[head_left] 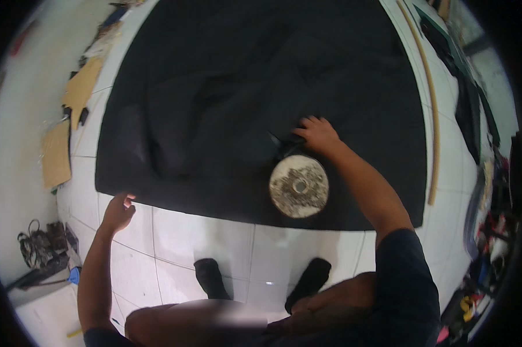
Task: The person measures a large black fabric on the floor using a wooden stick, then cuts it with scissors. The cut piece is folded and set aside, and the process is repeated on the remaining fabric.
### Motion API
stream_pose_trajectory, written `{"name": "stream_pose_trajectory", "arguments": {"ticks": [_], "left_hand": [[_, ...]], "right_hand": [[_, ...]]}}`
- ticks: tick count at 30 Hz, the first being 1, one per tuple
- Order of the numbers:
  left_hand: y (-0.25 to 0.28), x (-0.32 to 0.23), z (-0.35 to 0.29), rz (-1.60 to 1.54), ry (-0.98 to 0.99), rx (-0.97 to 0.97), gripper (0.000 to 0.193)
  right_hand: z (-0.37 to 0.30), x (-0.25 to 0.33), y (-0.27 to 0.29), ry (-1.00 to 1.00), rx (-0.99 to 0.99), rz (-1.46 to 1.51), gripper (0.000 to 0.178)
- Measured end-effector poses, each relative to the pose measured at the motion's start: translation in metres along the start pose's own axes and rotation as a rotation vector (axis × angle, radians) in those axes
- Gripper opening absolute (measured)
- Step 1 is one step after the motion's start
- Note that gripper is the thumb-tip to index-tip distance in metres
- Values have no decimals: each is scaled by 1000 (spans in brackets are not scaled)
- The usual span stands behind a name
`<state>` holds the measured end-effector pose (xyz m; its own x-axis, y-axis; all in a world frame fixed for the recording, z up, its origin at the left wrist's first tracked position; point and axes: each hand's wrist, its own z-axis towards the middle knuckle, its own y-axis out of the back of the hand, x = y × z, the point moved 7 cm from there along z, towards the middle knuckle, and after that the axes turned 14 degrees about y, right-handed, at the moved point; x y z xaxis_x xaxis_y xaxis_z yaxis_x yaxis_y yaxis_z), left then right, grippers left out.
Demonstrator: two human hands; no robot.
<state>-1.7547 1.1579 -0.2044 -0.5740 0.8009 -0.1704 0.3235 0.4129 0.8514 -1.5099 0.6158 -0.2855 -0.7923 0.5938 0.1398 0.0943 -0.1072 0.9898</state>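
Note:
A large sheet of black fabric (pixel 226 104) is spread on the tiled floor in front of me, with faint creases in it. At its near left edge my left hand (pixel 118 214) is closed, its bent fingers pinching the border. My right hand (pixel 320 136) lies palm down on the sheet, right of the middle, fingers stretched out. Just left of those fingers is a small black object (pixel 282 147) with a pointed tip; its kind is hard to make out against the cloth. Nearer to me, a round, mottled whitish disc (pixel 286 199) with a central hole rests on the fabric.
A long tan strip (pixel 432 115) runs along the fabric's right side. Brown cardboard pieces (pixel 57 153) lie by the left wall, with a dark bag (pixel 36 247) nearer. Dark material (pixel 468 115) and a mixed pile (pixel 492 248) line the right. My socked feet (pixel 210 276) stand on white tiles.

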Motion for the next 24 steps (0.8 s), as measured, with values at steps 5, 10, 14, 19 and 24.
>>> {"name": "stream_pose_trajectory", "arguments": {"ticks": [5, 10, 14, 19, 24], "left_hand": [[0, 89, 49, -285, 213, 42, 29], [-66, 65, 120, -942, 702, 191, 99], [-61, 8, 188, -1500, 690, 40, 98], [-61, 1, 261, -1846, 476, -84, 64], [177, 184, 265, -1399, 178, -869, 43]], "right_hand": [[-41, -31, 32, -343, -230, 446, 30], [-141, -38, 120, -292, -171, 332, 42], [-244, -63, 170, -656, -428, 387, 34], [-439, -98, 203, -1061, -1096, 313, 19], [-369, -84, 157, -713, -550, 42, 26]]}}
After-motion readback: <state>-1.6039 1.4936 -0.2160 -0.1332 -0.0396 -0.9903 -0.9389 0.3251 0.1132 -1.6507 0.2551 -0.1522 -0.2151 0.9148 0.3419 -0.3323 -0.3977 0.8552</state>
